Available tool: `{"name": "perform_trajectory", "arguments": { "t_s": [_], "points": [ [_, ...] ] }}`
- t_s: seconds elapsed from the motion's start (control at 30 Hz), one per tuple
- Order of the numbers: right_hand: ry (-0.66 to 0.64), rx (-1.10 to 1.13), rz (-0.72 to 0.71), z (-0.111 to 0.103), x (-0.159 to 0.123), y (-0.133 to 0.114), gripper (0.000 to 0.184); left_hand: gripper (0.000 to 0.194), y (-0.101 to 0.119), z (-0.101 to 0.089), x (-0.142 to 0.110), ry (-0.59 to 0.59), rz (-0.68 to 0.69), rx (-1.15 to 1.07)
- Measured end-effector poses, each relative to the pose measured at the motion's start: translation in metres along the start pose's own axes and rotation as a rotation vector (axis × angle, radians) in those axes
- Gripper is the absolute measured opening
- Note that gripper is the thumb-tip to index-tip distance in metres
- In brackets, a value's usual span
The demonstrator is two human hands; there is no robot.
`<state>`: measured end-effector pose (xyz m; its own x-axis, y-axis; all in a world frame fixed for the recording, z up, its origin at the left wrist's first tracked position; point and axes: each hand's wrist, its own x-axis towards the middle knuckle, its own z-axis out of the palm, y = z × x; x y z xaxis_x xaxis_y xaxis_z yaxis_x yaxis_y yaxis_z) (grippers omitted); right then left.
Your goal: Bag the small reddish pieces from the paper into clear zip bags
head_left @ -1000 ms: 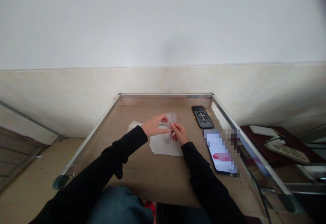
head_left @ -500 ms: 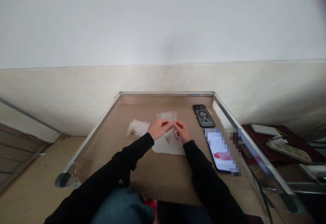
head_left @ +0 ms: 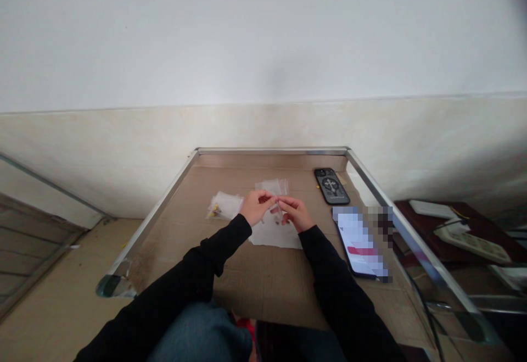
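The left hand (head_left: 257,209) and right hand (head_left: 293,213) met mid-bench, their fingers (head_left: 269,200) pinched narrowly on a small clear plastic bag (head_left: 279,211), above a white paper sheet (head_left: 275,237) on the cardboard-topped, metal-framed bench (head_left: 272,151); a crumpled clear packet (head_left: 224,205) lay toward nine o'clock.

LIVE, surface (head_left: 263,290): brown cardboard inside a metal frame (head_left: 272,151) | white sheet (head_left: 275,239) mid-surface | clear bags (head_left: 272,187) right at its far edge | bagged bundle (head_left: 223,205) with yellow bits just left of it | black phone (head_left: 331,186) by the far right corner | second phone (head_left: 359,244) nearer, screen up, lit, pixelated
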<state>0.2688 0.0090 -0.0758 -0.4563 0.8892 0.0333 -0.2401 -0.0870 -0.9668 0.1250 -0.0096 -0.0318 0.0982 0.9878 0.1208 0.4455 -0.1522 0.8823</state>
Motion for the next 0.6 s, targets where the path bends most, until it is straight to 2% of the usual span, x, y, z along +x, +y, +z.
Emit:
{"name": "perform_trajectory", "arguments": {
  "t_s": [0.2,0.6],
  "points": [
    [-0.04,-0.051,-0.004,0.0015,0.0016,0.0006,0.03,0.028,-0.0001,-0.0008,-0.0026,-0.012,0.005,0.143],
    [0.065,-0.241,-0.037,0.0031,0.0007,0.003,0.025,0.022,0.002,-0.0011,-0.0073,-0.049,0.18,0.464]
  ]
}}
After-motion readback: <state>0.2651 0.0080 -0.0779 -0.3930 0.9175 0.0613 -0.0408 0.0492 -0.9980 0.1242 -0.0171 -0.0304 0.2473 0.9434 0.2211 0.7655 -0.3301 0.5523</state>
